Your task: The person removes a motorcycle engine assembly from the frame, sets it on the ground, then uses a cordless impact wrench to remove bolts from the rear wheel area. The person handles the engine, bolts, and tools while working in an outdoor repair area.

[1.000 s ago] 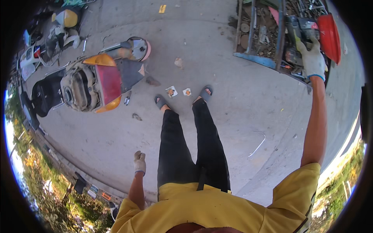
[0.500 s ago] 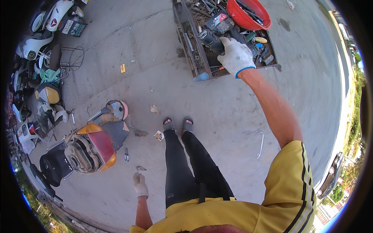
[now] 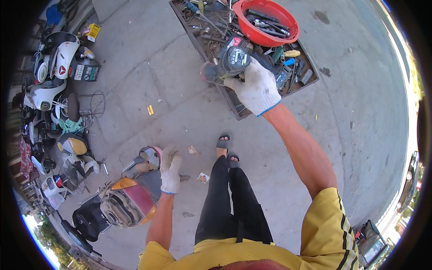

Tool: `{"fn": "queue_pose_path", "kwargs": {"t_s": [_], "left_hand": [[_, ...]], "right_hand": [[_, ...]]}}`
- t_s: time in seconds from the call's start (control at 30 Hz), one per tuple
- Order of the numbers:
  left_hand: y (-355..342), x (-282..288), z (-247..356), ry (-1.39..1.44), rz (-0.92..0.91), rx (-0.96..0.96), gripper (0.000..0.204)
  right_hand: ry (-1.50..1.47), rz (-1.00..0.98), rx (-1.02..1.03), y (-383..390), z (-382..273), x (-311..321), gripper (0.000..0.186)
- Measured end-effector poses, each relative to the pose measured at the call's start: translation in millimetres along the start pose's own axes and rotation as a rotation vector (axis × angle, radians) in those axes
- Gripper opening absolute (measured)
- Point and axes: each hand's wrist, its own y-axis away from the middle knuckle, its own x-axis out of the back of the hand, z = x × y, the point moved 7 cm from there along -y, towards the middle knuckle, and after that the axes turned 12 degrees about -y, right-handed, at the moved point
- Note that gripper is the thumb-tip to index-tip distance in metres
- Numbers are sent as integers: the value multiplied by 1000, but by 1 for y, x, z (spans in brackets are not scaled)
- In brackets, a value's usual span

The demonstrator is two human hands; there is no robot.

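Note:
My right hand (image 3: 254, 87), in a white knit glove, is closed on a black cordless power tool (image 3: 231, 63) with a battery on it, held over the near edge of a rusty metal tray (image 3: 303, 83) of hand tools and parts. A red hard hat (image 3: 244, 30) full of dark sockets or bars rests at the tray's back. My left hand (image 3: 170, 171), also gloved, hangs over the concrete beside a dismantled scooter body (image 3: 117, 202) with red and orange tail lenses; its fingers are loosely bent and apart, with nothing visible in them.
Several scooters and loose body parts (image 3: 63, 58) line the left side, with a yellow box (image 3: 91, 31). Small litter (image 3: 202, 177) lies on the concrete (image 3: 342, 135) near my sandalled feet. A dark car (image 3: 407, 180) stands at the far right.
My right hand has lifted the power tool out from among the tools toward the left. My left hand has come up and forward. The view has shifted, bringing more tray into sight.

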Motion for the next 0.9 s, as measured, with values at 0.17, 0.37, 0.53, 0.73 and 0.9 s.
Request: {"fn": "queue_pose_path", "kwargs": {"t_s": [0.17,0.37,0.53,0.73,0.9], "left_hand": [[-201,-87,170,74,-158,-489,82],[-280,-167,247,-733,35,-684,77],[-271,-166,255,-672,73,-585,74],[-257,-211,344,-211,-309,-301,67],[-320,-259,382,-540,-533,-183,43]], "right_hand": [[-388,130,-241,-96,26,-24,42],[344,194,-176,-76,59,-10,69],[577,31,-179,-63,82,-18,83],[668,294,12,-30,123,-6,54],[647,151,-3,-54,114,7,26]]}}
